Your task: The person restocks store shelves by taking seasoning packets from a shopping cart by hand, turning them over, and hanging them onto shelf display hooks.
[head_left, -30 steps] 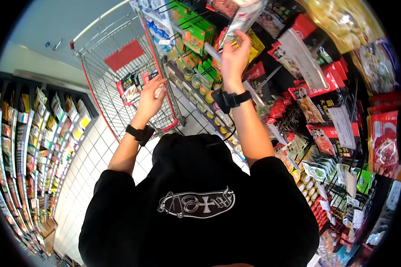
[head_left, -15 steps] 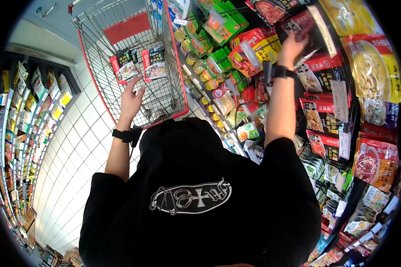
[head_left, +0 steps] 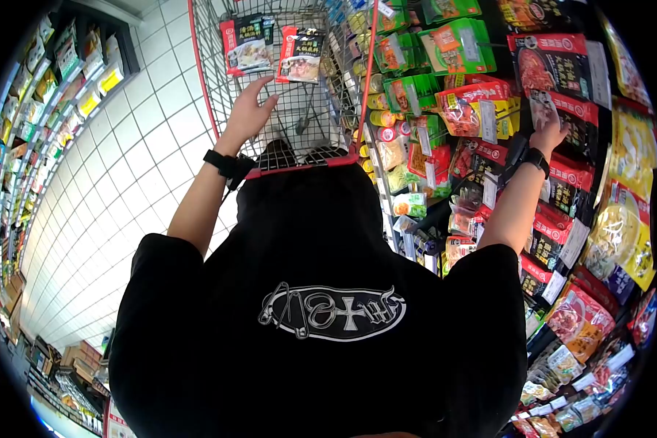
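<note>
My left hand [head_left: 250,113] hovers with fingers apart over the near left part of the shopping cart [head_left: 252,173], just below two packets lying inside it. One is a red and black packet [head_left: 247,45]; beside it lies another red and black packet [head_left: 300,55]. On the right, my right hand [head_left: 550,133] reaches to the hanging shelf display, its fingers on the lower left part of a red and black packet [head_left: 578,117]. Whether the fingers grip that packet or only touch it is not clear. A similar packet [head_left: 551,66] hangs just above.
Green packets [head_left: 460,45] and red and yellow packets [head_left: 478,109] hang left of my right hand. Yellow bags [head_left: 624,226] hang at the far right. Another shelf row [head_left: 69,58] stands across the white tiled floor [head_left: 135,175] on the left.
The view has shifted, and the cart now sits closer to my body. My right hand has moved farther right along the hanging packets. My left hand stays open by the cart.
</note>
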Demonstrator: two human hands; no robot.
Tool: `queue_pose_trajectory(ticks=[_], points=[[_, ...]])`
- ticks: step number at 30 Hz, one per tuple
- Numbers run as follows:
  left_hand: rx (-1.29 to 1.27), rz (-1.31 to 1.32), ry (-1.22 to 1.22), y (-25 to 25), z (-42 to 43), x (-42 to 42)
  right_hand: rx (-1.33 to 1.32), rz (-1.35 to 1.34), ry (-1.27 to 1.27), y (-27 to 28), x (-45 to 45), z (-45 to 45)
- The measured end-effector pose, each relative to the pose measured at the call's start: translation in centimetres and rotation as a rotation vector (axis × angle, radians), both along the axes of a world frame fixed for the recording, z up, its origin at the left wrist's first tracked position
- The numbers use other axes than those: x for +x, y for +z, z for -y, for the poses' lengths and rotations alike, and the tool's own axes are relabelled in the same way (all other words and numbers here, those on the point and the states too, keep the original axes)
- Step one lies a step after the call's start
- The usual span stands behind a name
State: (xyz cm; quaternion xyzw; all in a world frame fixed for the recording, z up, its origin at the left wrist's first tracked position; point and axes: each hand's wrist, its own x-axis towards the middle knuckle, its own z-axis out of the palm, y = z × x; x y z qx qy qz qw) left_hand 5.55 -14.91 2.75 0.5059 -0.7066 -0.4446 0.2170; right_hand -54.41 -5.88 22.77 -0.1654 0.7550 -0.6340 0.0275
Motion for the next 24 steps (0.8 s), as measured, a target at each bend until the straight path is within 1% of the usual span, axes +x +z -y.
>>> queue_pose_trajectory(ticks=[1,3,4,5,6,7,9,11,13,14,15,17,18,19,20,21,22,23,24], points=[[0.029,0.030,-0.007,-0.5,0.1,0.2,0.038,0.017,-0.011,-0.1,0.0,0.4],[0.201,-0.013,0.033,-1.1,0.3,0.3,-0.005,0.029,0.121,-0.7,1.4,0.8],[0.213,0.003,0.035,-1.8,0.5,0.4,-0.068,0.024,0.169,-2.2,1.2,0.4],[0.226,0.019,0.041,-2.8,0.9,0.3,-0.086,0.008,0.101,-2.3,5.4,1.2],[0.206,0.064,0.031,-3.2,1.5,0.2,-0.085,0.032,0.176,-3.2,8.0,1.7],[0.264,0.036,0.059,-3.5,2.0,0.0,-0.087,0.059,0.251,-4.1,10.5,2.4],[0.263,0.037,0.124,-7.1,2.8,-0.2,0.039,0.082,0.381,-5.5,17.9,4.3],[0.407,0.057,0.161,-9.6,3.7,-0.5,-0.029,0.256,0.552,-8.0,23.3,6.2],[0.402,0.106,0.192,-11.1,3.4,-1.1,0.009,0.324,0.737,-10.7,27.4,8.2],[0.423,0.088,0.207,-11.5,3.3,-1.4,0.010,0.350,0.862,-12.2,29.5,9.2],[0.513,0.030,0.263,-11.0,3.1,-1.9,0.009,0.375,0.986,-13.9,31.4,10.1],[0.519,0.002,0.318,-12.7,2.8,-2.4,0.075,0.315,1.111,-19.1,33.8,11.8],[0.543,0.010,0.347,-13.2,2.7,-2.6,0.189,0.442,1.104,-20.9,34.7,12.6],[0.557,0.029,0.369,-14.8,2.3,-2.6,0.303,0.569,1.095,-22.8,35.5,13.4],[0.595,0.001,0.398,-15.2,2.0,-2.7,0.361,0.593,1.105,-25.5,36.0,14.0],[0.632,-0.026,0.429,-15.3,1.6,-2.8,0.417,0.618,1.117,-28.9,36.6,14.6],[0.651,0.014,0.422,-14.8,1.5,-2.9,0.523,0.534,1.121,-33.2,37.2,15.1],[0.681,-0.020,0.465,-15.7,0.9,-2.8,0.520,0.557,1.120,-38.5,37.2,15.3],[0.720,-0.044,0.519,-15.1,0.6,-2.9,0.544,0.507,1.084,-43.8,37.2,15.5]])
